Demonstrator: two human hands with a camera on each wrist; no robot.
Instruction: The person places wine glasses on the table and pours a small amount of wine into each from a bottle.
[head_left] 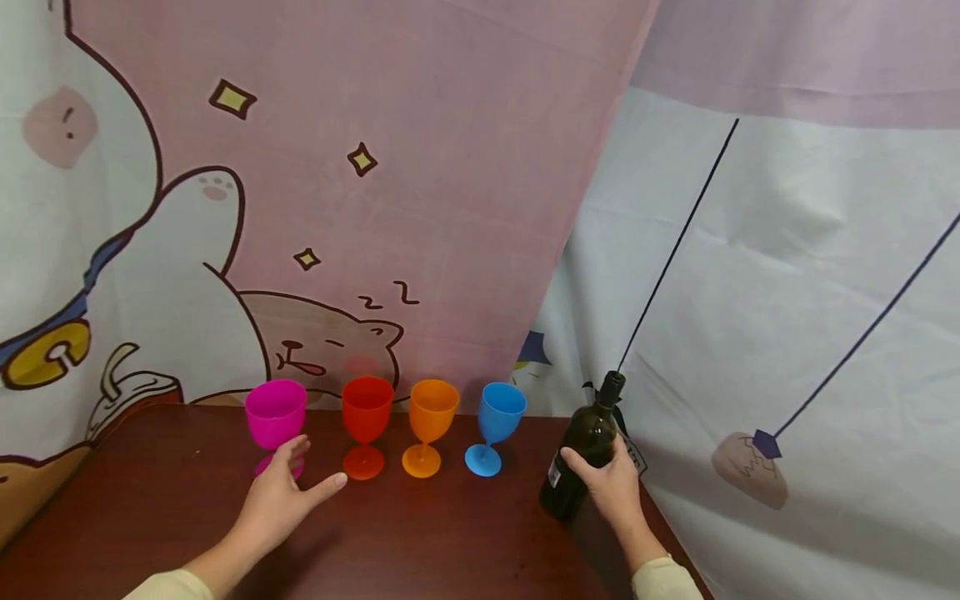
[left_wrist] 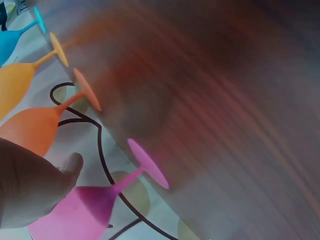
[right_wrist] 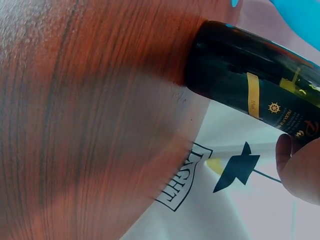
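My left hand [head_left: 273, 507] is spread, thumb held away from the fingers, in front of a magenta goblet [head_left: 275, 414]. Its fingertips overlap the goblet's stem and foot in the head view. In the left wrist view, part of the hand [left_wrist: 30, 185] covers some of the magenta bowl [left_wrist: 82, 212]. My right hand [head_left: 617, 487] grips a dark green wine bottle [head_left: 588, 435] around its body, thumb across the front. The bottle stands at the right of the table; its dark label [right_wrist: 272, 105] with a gold band shows in the right wrist view.
Red [head_left: 367, 408], orange [head_left: 433, 410] and blue [head_left: 502, 412] goblets stand upright in a row right of the magenta one, near the back edge of the brown table [head_left: 420, 542]. A printed cloth [head_left: 450, 208] hangs behind and along the right side.
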